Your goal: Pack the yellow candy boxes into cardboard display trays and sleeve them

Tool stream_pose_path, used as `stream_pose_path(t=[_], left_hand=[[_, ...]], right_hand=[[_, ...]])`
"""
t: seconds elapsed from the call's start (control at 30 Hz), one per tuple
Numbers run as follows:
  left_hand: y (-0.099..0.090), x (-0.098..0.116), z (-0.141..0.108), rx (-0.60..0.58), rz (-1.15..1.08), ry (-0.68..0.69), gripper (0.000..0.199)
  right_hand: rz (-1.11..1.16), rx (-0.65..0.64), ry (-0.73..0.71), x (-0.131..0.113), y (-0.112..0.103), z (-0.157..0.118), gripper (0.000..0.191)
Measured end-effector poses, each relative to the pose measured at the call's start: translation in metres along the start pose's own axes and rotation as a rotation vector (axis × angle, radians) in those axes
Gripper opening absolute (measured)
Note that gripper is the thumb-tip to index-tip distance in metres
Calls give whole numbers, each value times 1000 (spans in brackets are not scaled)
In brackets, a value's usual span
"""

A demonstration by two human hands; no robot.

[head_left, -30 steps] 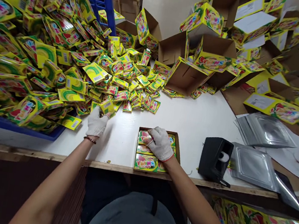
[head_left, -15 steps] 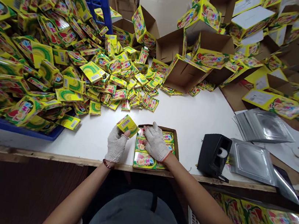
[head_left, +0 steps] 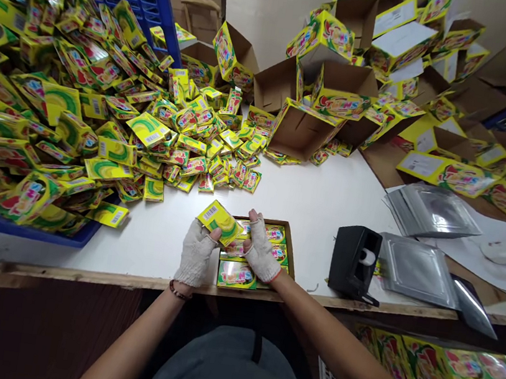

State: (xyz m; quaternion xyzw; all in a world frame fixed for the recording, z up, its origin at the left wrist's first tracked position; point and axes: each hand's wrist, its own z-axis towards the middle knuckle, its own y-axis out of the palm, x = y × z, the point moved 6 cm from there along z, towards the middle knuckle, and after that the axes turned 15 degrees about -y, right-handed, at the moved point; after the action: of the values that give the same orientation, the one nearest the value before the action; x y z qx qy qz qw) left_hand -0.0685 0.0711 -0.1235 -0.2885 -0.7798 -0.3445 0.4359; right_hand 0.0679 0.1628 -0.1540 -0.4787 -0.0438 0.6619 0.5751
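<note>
My left hand, in a white fingerless glove, holds a yellow-green packet with its barcode side up, just left of and above an open display box. Rows of small "Twins" packets lie face up inside that box. My right hand, gloved the same way, is over the middle of the box with its fingertips close to the right end of the held packet. Its thumb and fingers are bent apart; whether it grips the packet's edge cannot be made out.
A blue crate overflows with packets at the left, spilling onto the white table. Several empty display boxes are heaped at the back. To the right stand a black tape dispenser and stacked clear plastic sheets.
The packet in my left hand has moved right, nearer my right hand. My right hand has drawn back slightly from the packets in the box and turned toward the held one.
</note>
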Motion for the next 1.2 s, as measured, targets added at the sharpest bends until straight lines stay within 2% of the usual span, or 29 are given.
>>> stream_pose_path(t=[0.07, 0.13, 0.2, 0.3, 0.37, 0.43, 0.47, 0.53, 0.6, 0.67, 0.8, 0.93, 1.0, 1.03, 1.13, 1.17, 1.2], left_hand=[[8, -1, -1, -77, 27, -23, 58], [14, 2, -5, -110, 158, 38, 51], [21, 10, -11, -88, 419, 209, 38], [42, 21, -27, -38, 868, 592, 28], [58, 19, -37, -60, 1042, 793, 26], [70, 11, -45, -137, 1103, 895, 28], [74, 7, -48, -163, 1107, 925, 31], [73, 1, -50, -135, 1111, 942, 39], [65, -4, -49, -81, 1170, 900, 43], [58, -11, -49, -108, 1271, 849, 36], [47, -21, -55, -212, 1348, 844, 17], [34, -21, -52, -185, 1190, 839, 21], [15, -8, -32, -48, 1103, 811, 26], [0, 3, -16, 72, 1057, 772, 27], [-68, 42, 40, 533, 873, 535, 27], [-92, 53, 57, 659, 807, 437, 27], [-110, 64, 72, 709, 781, 399, 29]], right_hand=[[106, 90, 69, -5, -18, 7, 71], [286, 109, 130, -14, -34, 17, 72], [460, 100, 125, -27, -49, 29, 74], [506, 121, 167, -34, -73, 42, 70], [501, 29, 329, -25, -78, 40, 57], [524, -163, 470, -16, -75, 30, 43], [513, -264, 494, -12, -75, 24, 37], [413, -417, 463, -5, -80, 14, 31], [253, -524, 431, 3, -87, 4, 30], [120, -662, 416, 8, -88, -5, 28], [-151, -916, 212, -2, -66, -13, 12], [-374, -883, 16, -19, -43, -18, 19], [-431, -837, -43, -24, -38, -24, 19], [-456, -818, -59, -25, -36, -27, 18], [-496, -782, -73, -23, -34, -31, 19], [-496, -781, -69, -23, -33, -32, 20], [-489, -783, -64, -22, -32, -32, 21]])
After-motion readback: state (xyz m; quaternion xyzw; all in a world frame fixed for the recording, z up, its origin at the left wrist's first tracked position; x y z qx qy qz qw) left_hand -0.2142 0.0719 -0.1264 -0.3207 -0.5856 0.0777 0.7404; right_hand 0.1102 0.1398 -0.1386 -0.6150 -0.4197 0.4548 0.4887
